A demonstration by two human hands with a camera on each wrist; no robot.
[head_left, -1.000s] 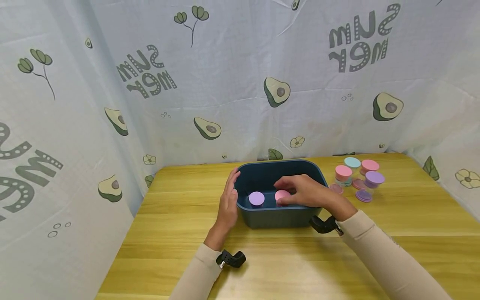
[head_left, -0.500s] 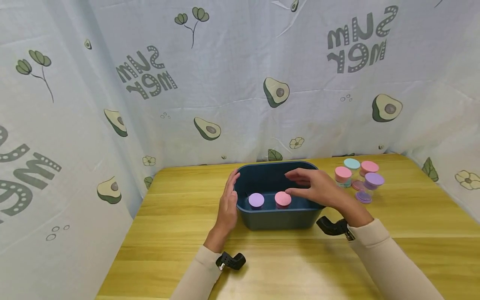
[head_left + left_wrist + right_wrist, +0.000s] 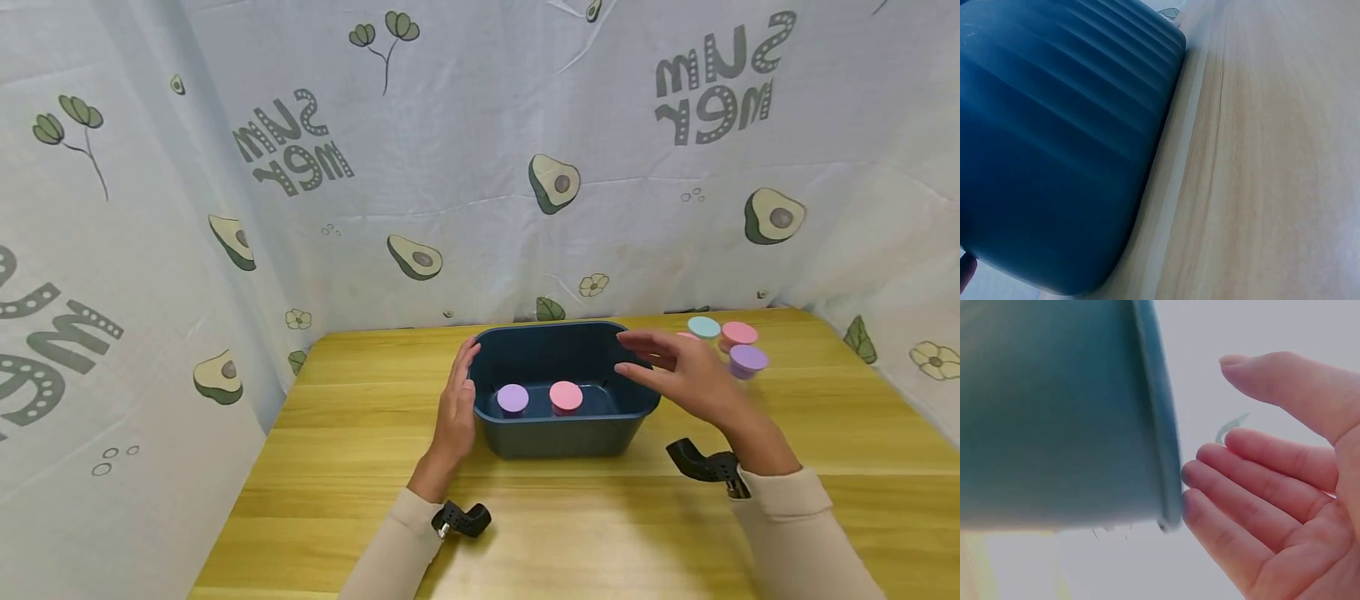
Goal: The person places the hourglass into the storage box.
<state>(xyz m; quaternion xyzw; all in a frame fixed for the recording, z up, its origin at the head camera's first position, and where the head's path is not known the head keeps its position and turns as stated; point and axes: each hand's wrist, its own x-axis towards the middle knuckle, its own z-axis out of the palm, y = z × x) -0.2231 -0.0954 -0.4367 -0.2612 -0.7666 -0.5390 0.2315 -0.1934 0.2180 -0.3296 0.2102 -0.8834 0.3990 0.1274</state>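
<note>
A dark blue plastic bin stands on the wooden table, its ribbed wall filling much of the left wrist view. Inside it, side by side, are a small container with a purple lid and another with a pink lid. My left hand rests along the bin's left end, fingers extended up to the rim. At the opposite end, my right hand is raised by the right rim with thumb and fingers spread apart, nothing between them. The right wrist view shows its palm and fingertips right beside the rim.
Right of the bin, several small clear jars cluster on the table: a light blue lid, a pink lid and a purple lid, with another pink lid mostly behind my right hand. A printed curtain hangs behind the table.
My right hand has let go of the pink-lidded container, lifted out of the bin and moved right, past the rim. The container stays in the bin. My left hand has not moved.
</note>
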